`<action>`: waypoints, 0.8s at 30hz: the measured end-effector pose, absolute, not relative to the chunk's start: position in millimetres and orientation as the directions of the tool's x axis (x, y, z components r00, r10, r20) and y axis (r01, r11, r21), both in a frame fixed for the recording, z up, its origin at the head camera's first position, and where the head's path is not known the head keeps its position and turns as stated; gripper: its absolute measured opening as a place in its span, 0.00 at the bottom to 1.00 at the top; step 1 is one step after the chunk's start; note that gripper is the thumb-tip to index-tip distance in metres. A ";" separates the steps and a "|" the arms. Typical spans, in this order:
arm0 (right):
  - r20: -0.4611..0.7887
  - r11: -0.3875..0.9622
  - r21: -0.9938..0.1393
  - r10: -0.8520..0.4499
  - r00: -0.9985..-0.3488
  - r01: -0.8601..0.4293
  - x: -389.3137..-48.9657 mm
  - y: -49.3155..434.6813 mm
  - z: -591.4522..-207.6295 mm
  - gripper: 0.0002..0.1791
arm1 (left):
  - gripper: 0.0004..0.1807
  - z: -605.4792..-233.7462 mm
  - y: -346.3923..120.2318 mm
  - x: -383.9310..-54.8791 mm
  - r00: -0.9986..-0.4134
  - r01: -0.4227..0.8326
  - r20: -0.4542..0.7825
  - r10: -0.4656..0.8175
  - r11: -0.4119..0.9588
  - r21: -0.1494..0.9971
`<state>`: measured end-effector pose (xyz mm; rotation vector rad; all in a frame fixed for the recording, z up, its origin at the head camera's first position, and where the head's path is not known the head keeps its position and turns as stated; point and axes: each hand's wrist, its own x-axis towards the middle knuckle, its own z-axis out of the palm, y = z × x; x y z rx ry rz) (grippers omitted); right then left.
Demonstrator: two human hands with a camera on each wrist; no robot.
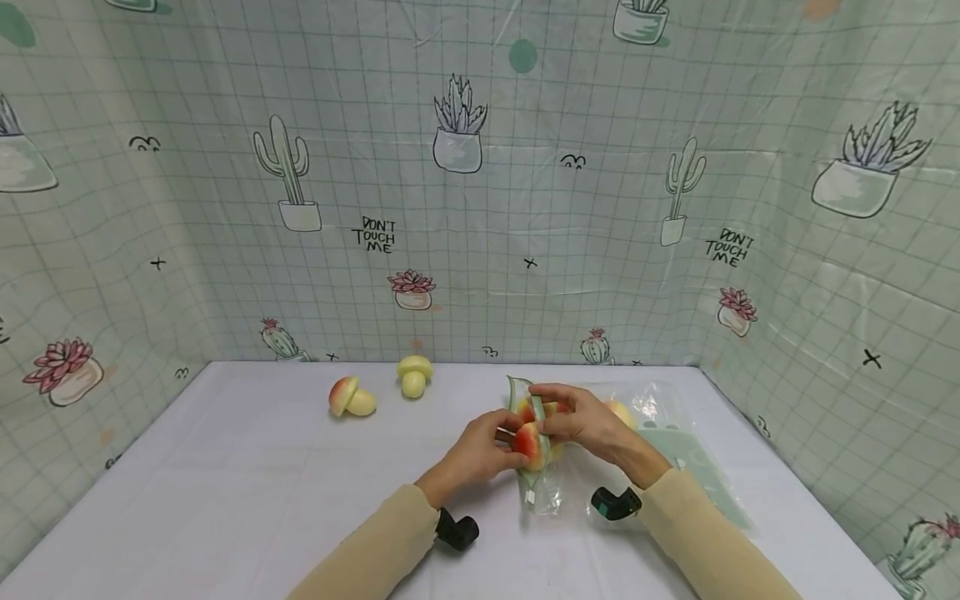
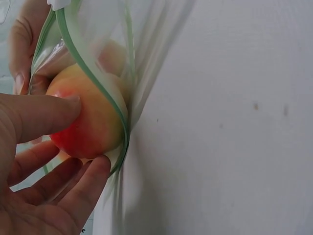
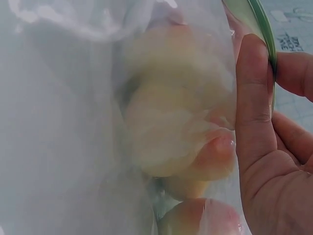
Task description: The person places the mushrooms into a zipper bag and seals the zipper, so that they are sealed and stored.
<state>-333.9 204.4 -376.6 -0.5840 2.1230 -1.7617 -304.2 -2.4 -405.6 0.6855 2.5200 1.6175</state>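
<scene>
My left hand holds a red-and-yellow toy mushroom between thumb and fingers, at the mouth of a clear zip bag with a green edge. In the left wrist view the mushroom's cap sits partly inside that mouth. My right hand pinches the bag's green edge between thumb and fingers and keeps the mouth apart. Several more toy mushrooms show blurred through the plastic in the right wrist view. A white slider sits at the near end of the zip.
Two toy mushrooms lie on the white table at the back left: a red-and-yellow one and a pale yellow-green one. The bag's flat part with a pale green panel spreads to the right, under my right forearm. Patterned cloth hangs behind.
</scene>
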 end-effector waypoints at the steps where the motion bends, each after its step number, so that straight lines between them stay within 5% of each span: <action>1: 0.014 0.154 -0.982 -0.503 -0.864 -0.105 -333.8 204.2 -376.5 0.36 | 0.20 -405.4 -3.8 -304.1 -0.901 0.329 0.180 0.395 0.348 0.878; 24: 0.022 0.155 -0.981 -0.492 -0.871 -0.113 -333.4 203.8 -375.3 0.36 | 0.15 -407.4 4.2 -304.1 -0.900 0.370 0.247 0.360 0.330 0.868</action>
